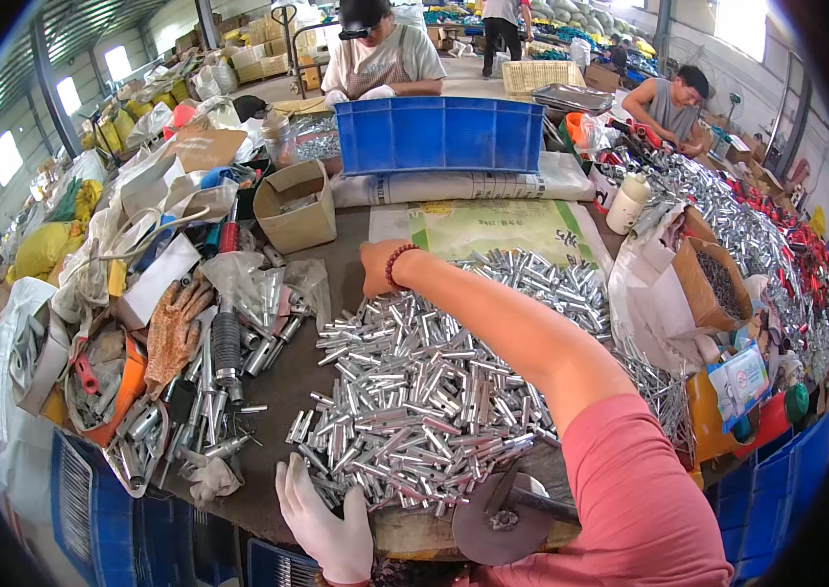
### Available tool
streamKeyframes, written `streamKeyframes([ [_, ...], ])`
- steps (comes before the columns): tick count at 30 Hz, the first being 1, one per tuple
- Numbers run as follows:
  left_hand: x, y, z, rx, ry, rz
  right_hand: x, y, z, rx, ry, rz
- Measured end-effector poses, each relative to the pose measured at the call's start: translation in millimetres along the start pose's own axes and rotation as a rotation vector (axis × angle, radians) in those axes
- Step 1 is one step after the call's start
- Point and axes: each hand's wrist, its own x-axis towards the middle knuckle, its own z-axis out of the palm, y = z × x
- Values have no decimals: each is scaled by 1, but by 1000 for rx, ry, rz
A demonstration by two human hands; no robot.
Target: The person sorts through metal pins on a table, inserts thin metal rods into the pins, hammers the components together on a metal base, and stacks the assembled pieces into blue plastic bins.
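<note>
Short silvery metal tubes (414,416) are heaped loosely across the middle of a dark desk (282,391), many of them lying crosswise over one another. At the heap's near left edge, the white-gloved left hand (326,523) is held open, thumb spread from the fingers, with no tube seen in its grasp. The bare right hand (375,267), ringed at the wrist by a red bead bracelet (398,264), is stretched across to the heap's far left edge; its fingers are hidden, so whether anything is gripped cannot be told. The step in hand is judged to be a reach over the tubes, and from there a controlled lift of the forearm would be called for, so that loose pieces are not swept aside. Beside the right hand, an open cardboard box (295,220) is placed; beyond the heap, a green printed sack (493,227) is spread flat. Farther back, a blue plastic crate (440,137) is set before a co-worker (385,64), by whom white gloves are worn.
</note>
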Motion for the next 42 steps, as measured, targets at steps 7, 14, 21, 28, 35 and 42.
streamKeyframes([
  [7,-4,-11,3,58,-25,-11,3,11,2,22,120,-100],
  [14,-2,-17,9,62,-1,-7,-56,-13,-35,283,96,-149],
  [21,-5,-16,9,77,22,17,-114,-101,-7,-30,0,-698],
  [28,-5,-16,13,79,46,35,-125,-102,8,-254,-2,-699],
  [35,-5,-28,16,46,94,141,-207,-71,-3,-116,228,-578],
  [42,-13,-46,20,-379,295,167,-392,-43,27,165,434,-419],
])
